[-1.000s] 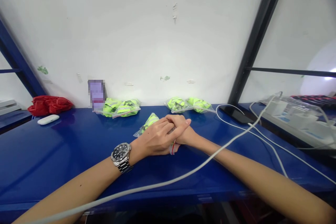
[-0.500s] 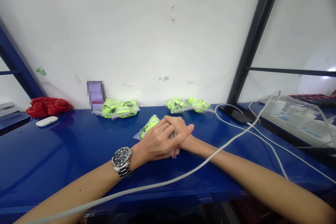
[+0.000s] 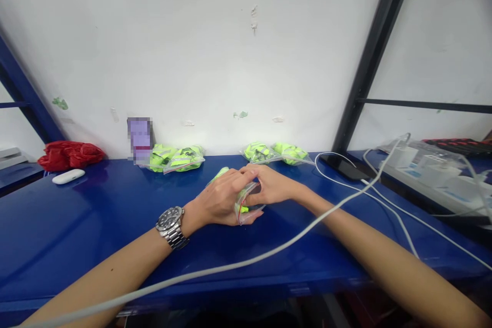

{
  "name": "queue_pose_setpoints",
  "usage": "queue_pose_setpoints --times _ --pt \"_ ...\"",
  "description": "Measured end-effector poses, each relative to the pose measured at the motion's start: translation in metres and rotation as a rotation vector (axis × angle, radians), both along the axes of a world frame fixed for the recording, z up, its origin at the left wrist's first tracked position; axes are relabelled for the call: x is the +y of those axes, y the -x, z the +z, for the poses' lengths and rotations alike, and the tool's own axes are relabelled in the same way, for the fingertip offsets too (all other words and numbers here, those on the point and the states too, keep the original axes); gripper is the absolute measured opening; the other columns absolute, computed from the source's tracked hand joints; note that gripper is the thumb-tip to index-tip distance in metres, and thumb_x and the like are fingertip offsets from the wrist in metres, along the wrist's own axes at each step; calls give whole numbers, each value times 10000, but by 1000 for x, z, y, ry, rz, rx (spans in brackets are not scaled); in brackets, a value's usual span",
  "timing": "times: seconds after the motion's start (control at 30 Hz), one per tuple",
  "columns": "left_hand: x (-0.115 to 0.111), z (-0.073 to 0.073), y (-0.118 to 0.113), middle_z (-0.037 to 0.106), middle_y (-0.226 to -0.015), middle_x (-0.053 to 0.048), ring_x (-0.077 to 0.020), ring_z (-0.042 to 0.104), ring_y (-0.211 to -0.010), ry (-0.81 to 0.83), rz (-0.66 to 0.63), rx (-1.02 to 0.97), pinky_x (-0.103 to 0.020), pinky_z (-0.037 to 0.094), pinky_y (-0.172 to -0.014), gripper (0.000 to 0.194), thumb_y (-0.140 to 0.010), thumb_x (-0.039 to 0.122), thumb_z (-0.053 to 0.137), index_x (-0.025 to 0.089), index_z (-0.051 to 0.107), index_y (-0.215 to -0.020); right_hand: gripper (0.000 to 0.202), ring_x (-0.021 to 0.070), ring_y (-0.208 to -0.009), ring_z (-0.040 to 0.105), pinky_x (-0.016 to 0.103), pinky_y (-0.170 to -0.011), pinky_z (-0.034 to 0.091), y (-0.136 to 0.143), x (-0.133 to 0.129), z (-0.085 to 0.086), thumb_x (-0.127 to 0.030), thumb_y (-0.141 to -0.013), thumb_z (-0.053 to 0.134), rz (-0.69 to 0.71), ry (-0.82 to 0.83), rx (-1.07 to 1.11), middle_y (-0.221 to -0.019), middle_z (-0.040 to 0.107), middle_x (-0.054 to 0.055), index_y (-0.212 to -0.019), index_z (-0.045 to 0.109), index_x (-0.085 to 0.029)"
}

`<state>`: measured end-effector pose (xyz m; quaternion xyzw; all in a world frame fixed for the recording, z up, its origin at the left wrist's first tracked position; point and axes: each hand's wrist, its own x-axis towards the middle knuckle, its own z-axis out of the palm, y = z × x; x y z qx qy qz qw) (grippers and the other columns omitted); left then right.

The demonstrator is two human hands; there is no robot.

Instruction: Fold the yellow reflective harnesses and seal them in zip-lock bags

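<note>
On the blue table (image 3: 123, 215), which has a smooth and shiny surface, five small clear bags can be counted. One, the held bag (image 3: 241, 211), is between the two hands near the middle; the other four lie by the white wall, as a left pair of bags (image 3: 186, 159) and a right pair of bags (image 3: 291, 152). The plastic is thin and wrinkled, and in each bag there is folded yellow-green material; in the two pairs it has pale stripes. The held bag has a red line along its mouth, which gapes toward the right hand (image 3: 275, 186).

The left hand (image 3: 221, 199) has its fingers curled around this bag. The right thumb is bent at the mouth, with a narrow gap to the forefinger; whether they pinch the film, I cannot tell. One metal watch (image 3: 169, 219) is on the left wrist.

At the left are one crumpled red bundle (image 3: 72, 156) and one rounded white case (image 3: 68, 177); at the right, one flat dark phone (image 3: 342, 167).
</note>
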<state>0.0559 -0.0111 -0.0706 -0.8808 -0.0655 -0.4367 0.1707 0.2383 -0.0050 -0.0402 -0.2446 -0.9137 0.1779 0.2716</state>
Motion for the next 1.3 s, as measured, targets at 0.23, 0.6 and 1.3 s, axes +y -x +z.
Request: queue_pose_setpoints --times 0.23,0.6,1.3 --pt "-1 2 2 661 -990 -110 -233 659 -872 -3 -30 8 -435 561 -773 938 -730 412 702 149 169 -1455 524 149 -816 553 259 -705 443 -5 1 -3 -412 -614 818 76 144 6 -960 599 20 -1009 569 -174" --pt "0 2 3 655 -945 -123 -225 630 -828 -36 -19 89 -419 557 -716 884 -767 329 690 117 174 -1452 332 85 -580 431 215 -520 308 0 4 -15 -378 -672 748 -14 -71 41 -652 487 -49 -715 497 -165" --pt "-10 9 -9 633 -915 -119 -243 629 -851 -190 9 89 -420 573 -741 861 -801 291 654 77 164 -1476 138 123 -609 481 269 -550 313 28 -9 -29 -250 -719 604 -292 -259 -3 -765 594 5 -832 589 -173"
